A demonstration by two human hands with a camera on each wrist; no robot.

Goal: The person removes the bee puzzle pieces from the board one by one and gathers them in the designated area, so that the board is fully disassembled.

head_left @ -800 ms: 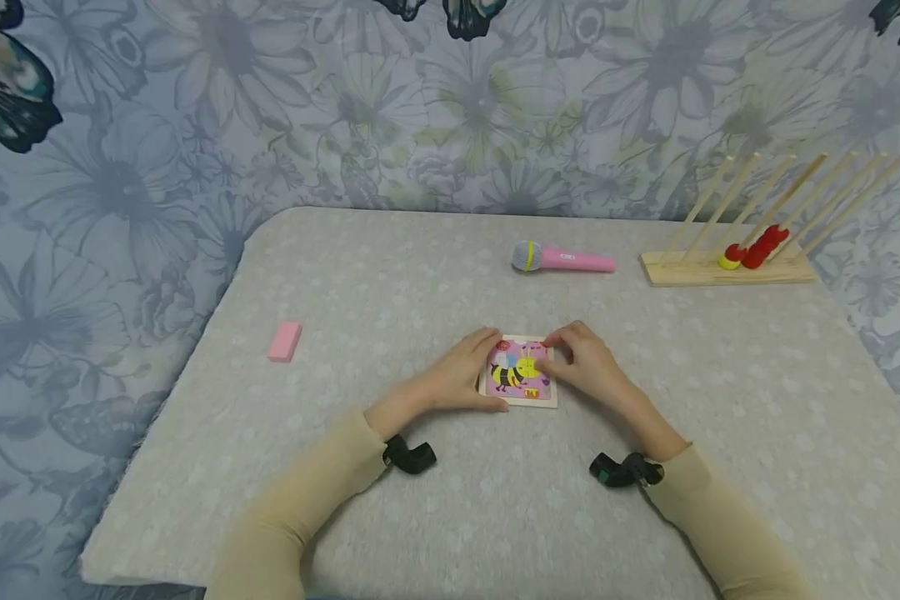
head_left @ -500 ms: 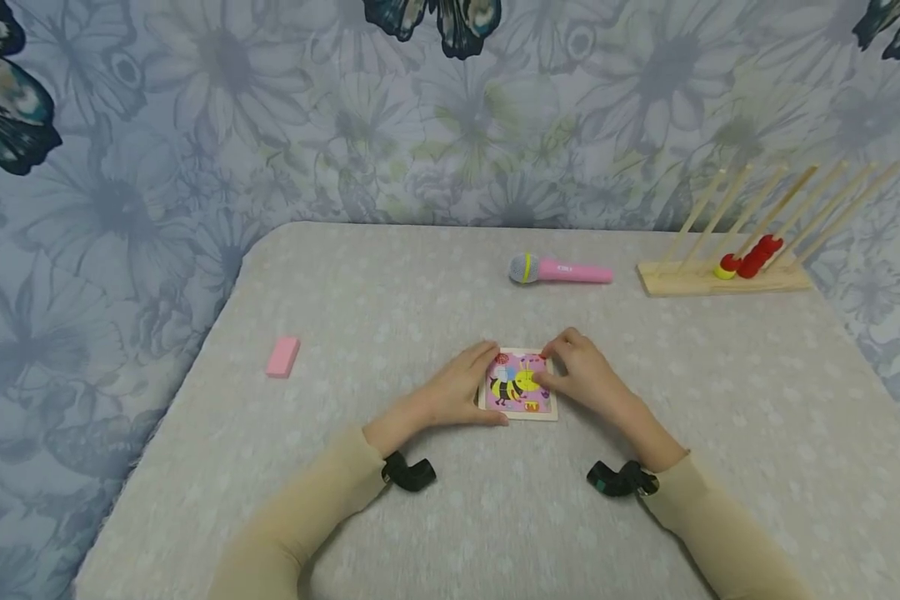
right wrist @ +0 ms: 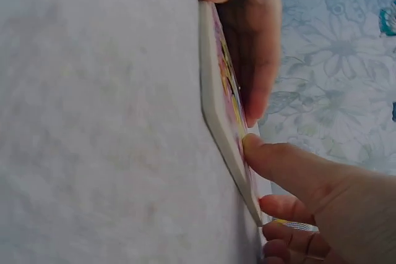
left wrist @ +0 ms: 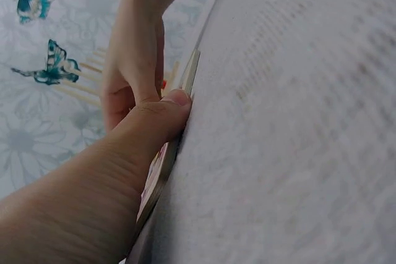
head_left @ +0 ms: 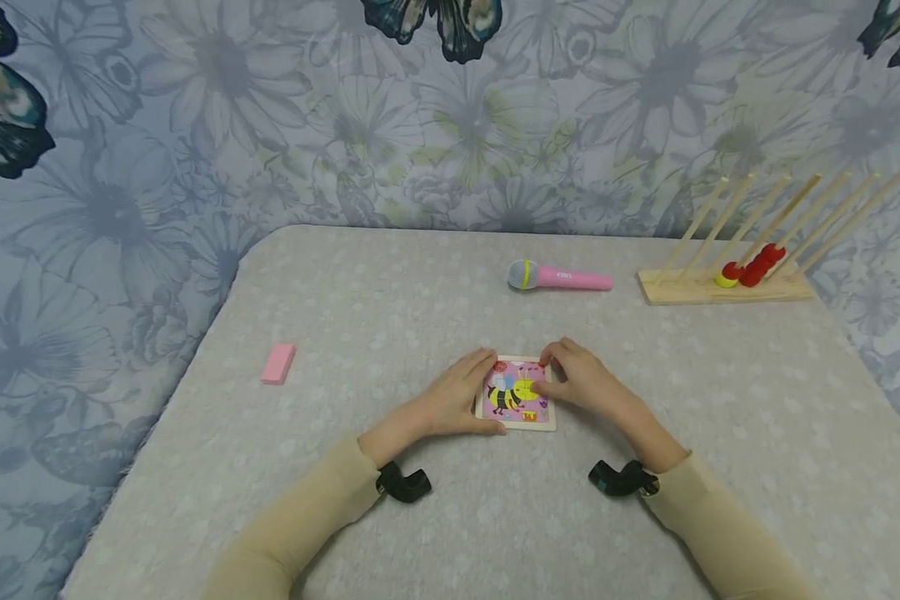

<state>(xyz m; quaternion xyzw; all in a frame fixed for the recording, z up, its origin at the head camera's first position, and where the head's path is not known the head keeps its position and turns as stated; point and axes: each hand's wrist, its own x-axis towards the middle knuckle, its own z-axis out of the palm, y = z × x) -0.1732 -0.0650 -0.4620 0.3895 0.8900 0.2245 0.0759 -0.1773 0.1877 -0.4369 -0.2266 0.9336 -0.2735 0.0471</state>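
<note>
A small square bee puzzle (head_left: 513, 395) in a pale wooden frame lies on the table, its pink picture facing up. My left hand (head_left: 456, 398) grips it across the left side, thumb along the near edge and fingers at the far edge. From the right, my right hand (head_left: 587, 380) holds it with the thumb on the bee's head and the index finger by the far right corner. In the right wrist view that thumb (right wrist: 272, 159) presses on the picture face, while the other fingers sit at the frame's edge.
Beyond the puzzle lies a pink toy microphone (head_left: 570, 278). At the back right stands a wooden peg rack (head_left: 667, 287) with several red beads and a yellow one. A pink block (head_left: 277, 364) rests at the left. The cloth-covered table (head_left: 390, 292) meets a flowered wall behind.
The head view has tilted up, so the table and everything on it appear lower. Both hands stay at the same places on the puzzle.
</note>
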